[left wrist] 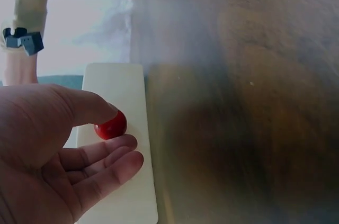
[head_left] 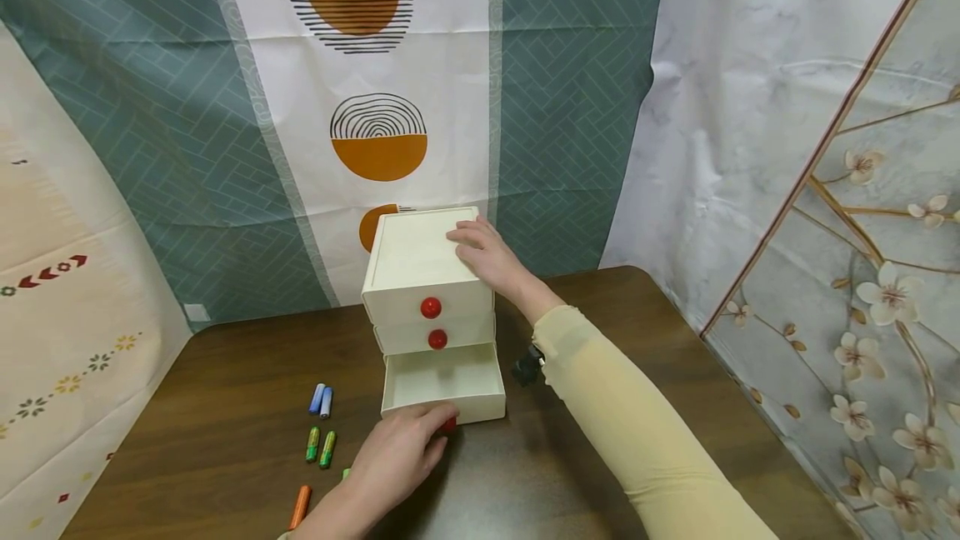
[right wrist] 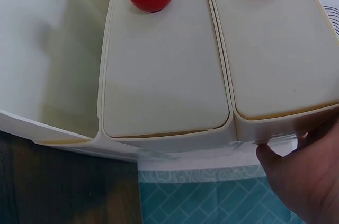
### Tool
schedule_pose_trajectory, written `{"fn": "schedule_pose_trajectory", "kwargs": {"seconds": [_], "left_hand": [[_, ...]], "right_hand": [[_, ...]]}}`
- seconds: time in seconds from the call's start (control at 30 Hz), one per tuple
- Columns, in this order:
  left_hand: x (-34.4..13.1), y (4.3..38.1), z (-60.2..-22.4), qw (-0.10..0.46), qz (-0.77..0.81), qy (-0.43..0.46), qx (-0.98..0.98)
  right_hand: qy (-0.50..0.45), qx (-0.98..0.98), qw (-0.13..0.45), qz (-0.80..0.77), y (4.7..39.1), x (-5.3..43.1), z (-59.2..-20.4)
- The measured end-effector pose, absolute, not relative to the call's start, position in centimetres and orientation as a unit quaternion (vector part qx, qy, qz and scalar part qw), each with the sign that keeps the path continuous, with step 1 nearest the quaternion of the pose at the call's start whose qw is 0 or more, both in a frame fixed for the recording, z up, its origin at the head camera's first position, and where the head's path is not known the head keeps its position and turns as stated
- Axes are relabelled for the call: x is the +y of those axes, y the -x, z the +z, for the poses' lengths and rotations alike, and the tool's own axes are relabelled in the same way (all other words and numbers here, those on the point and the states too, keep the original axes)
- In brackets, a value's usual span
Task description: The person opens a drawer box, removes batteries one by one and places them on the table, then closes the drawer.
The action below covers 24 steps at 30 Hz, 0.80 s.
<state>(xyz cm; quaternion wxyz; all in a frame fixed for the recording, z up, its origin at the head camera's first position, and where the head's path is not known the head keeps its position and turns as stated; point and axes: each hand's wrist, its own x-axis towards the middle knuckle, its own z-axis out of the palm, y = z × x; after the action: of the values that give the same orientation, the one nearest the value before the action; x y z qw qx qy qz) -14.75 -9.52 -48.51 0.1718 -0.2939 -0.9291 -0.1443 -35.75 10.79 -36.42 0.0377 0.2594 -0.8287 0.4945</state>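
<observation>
A small white drawer cabinet (head_left: 423, 250) with three stacked drawers stands on the table. Its bottom drawer (head_left: 480, 408) is pulled out, and the white floor inside shows. My left hand (head_left: 393, 454) is at the front of that drawer, pinching its round red knob (left wrist: 112, 126) between thumb and fingers. On the cabinet's top, by the right edge, rests my right hand (head_left: 491, 255); in the right wrist view its thumb (right wrist: 268, 156) lies against the cabinet's side. The upper two drawers, with red knobs (head_left: 431, 307), are pushed in.
Left of the cabinet, two blue batteries (head_left: 321, 400) and two green ones (head_left: 320, 447) lie on the brown table (head_left: 247, 390). An orange cylinder (head_left: 300, 507) lies nearer, and a green piece (head_left: 346, 473) peeks out beside the left hand. Patterned cloths hang behind and at both sides.
</observation>
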Motion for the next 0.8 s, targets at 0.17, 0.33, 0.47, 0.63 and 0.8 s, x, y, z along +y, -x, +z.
{"fn": "schedule_pose_trajectory", "kwargs": {"seconds": [0.17, 0.33, 0.47, 0.63, 0.8], "left_hand": [[-10.2, 14.9, -48.8, 0.163, -0.151, 0.295, -0.929], [-10.7, 15.3, -48.8, 0.158, -0.154, 0.293, -0.930], [-10.9, 16.1, -49.0, 0.158, -0.150, 0.289, -0.932], [-10.7, 17.0, -49.0, 0.156, -0.148, 0.289, -0.933], [-10.5, 17.9, -48.9, 0.162, -0.150, 0.286, -0.933]], "right_hand": [[-0.261, -0.830, 0.032, 0.492, 35.7, 10.9, -36.3], [-0.262, -0.835, 0.028, 0.483, 35.7, 11.1, -35.8], [-0.263, -0.834, 0.023, 0.484, 35.7, 11.2, -35.8], [-0.267, -0.831, 0.019, 0.487, 35.7, 11.1, -36.1], [-0.264, -0.831, 0.019, 0.489, 35.6, 11.0, -36.1]]}}
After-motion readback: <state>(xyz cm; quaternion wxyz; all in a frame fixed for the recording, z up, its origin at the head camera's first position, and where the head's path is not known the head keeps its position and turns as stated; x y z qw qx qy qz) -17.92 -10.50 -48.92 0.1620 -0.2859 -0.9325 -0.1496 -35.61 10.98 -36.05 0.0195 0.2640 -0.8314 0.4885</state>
